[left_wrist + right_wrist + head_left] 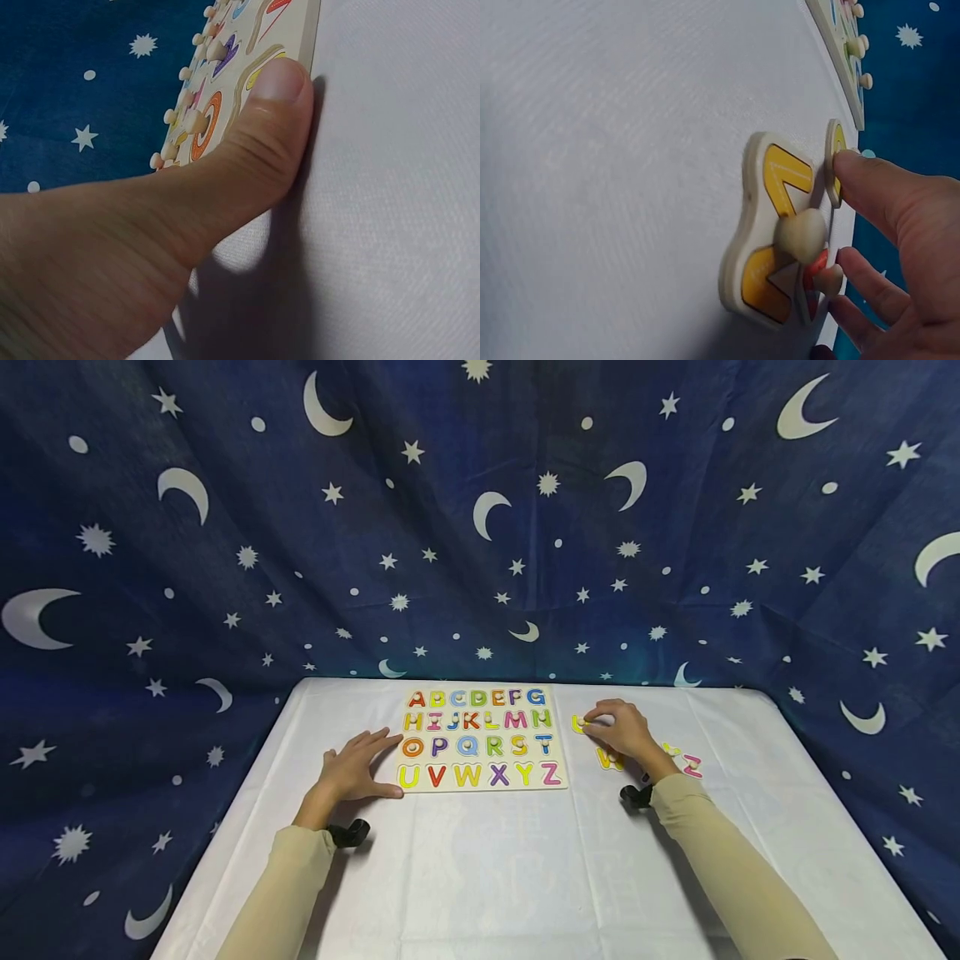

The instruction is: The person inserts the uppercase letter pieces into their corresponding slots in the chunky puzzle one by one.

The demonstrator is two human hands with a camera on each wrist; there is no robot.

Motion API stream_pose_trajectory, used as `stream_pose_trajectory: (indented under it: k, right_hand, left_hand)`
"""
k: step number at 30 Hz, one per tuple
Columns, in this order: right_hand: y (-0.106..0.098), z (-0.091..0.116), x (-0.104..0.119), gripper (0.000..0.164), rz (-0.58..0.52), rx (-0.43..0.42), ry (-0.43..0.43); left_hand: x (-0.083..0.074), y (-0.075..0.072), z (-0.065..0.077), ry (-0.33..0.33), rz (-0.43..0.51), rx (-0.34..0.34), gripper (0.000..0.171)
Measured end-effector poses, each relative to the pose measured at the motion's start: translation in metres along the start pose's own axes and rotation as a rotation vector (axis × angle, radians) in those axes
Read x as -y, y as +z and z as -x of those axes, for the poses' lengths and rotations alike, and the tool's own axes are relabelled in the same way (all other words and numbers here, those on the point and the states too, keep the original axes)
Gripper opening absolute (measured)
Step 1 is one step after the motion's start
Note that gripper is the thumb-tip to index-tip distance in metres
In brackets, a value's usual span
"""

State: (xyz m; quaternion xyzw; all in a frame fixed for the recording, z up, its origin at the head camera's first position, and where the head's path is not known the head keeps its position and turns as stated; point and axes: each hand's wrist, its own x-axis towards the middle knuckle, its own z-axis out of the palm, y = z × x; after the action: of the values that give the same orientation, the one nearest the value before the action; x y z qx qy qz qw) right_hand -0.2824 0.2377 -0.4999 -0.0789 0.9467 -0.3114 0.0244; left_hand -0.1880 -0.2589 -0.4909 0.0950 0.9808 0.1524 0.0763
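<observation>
A wooden alphabet puzzle board with coloured knobbed letters lies at the table's middle. My left hand lies flat with spread fingers against the board's left side. Its thumb presses the board's near-left corner. My right hand is to the right of the board, fingers curled onto a loose yellow U piece. In the right wrist view a fingertip touches that yellow piece. A yellow W piece with a wooden knob lies just beside my right hand.
More loose letters lie right of the board: the yellow W, a pink Z and a small yellow piece. A white cloth covers the table. A dark star-and-moon curtain hangs behind and at both sides.
</observation>
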Motion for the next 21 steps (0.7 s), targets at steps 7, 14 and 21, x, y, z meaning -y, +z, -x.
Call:
stream_pose_trajectory:
  k: [7,14,21]
  right_hand:
    - [0.004,-0.003,0.002,0.019,-0.003,-0.033,0.008]
    - [0.005,-0.004,0.005,0.021,0.009,-0.030,0.004]
    - [0.003,-0.005,0.014,0.018,-0.020,-0.054,-0.015]
  left_hand:
    - [0.000,0.001,0.002,-0.011,0.017,0.007,0.111]
    - [0.000,0.001,0.001,-0.008,0.020,0.005,0.110]
    - [0.000,-0.001,0.001,-0.003,0.059,0.012,0.110]
